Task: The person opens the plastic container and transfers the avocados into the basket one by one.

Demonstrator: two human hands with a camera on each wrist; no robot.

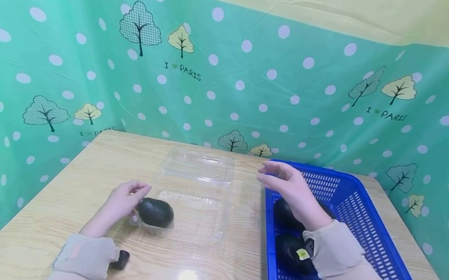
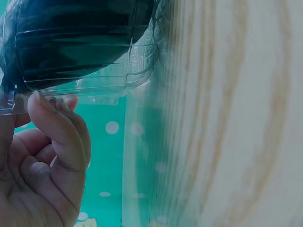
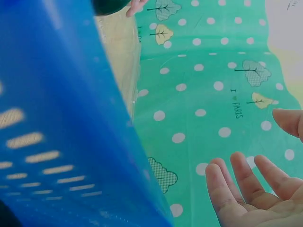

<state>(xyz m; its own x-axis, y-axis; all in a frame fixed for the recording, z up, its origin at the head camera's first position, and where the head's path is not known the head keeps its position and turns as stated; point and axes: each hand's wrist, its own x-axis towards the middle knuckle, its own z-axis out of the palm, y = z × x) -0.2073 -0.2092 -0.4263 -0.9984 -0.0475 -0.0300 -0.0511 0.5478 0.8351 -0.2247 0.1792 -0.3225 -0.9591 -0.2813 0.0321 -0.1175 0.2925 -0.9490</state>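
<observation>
A dark green avocado [image 1: 155, 212] lies at the near left corner of an open, clear plastic clamshell box [image 1: 196, 200]. My left hand [image 1: 123, 200] is beside it, pinching the box's rim with thumb and fingertips. In the left wrist view the avocado [image 2: 80, 38] shows through the ribbed clear wall, above my curled fingers. Over the left side of a blue plastic basket [image 1: 385, 253], my right hand [image 1: 289, 184] hovers with fingers spread and holding nothing. More dark avocados [image 1: 287, 254] lie in the basket, one with a yellow-green sticker; my right arm partly hides them.
The wooden table [image 1: 228, 271] bears the box at its middle and the basket on the right. A green dotted curtain [image 1: 242, 63] hangs behind and at both sides. A small black thing [image 1: 120, 260] sits at my left cuff.
</observation>
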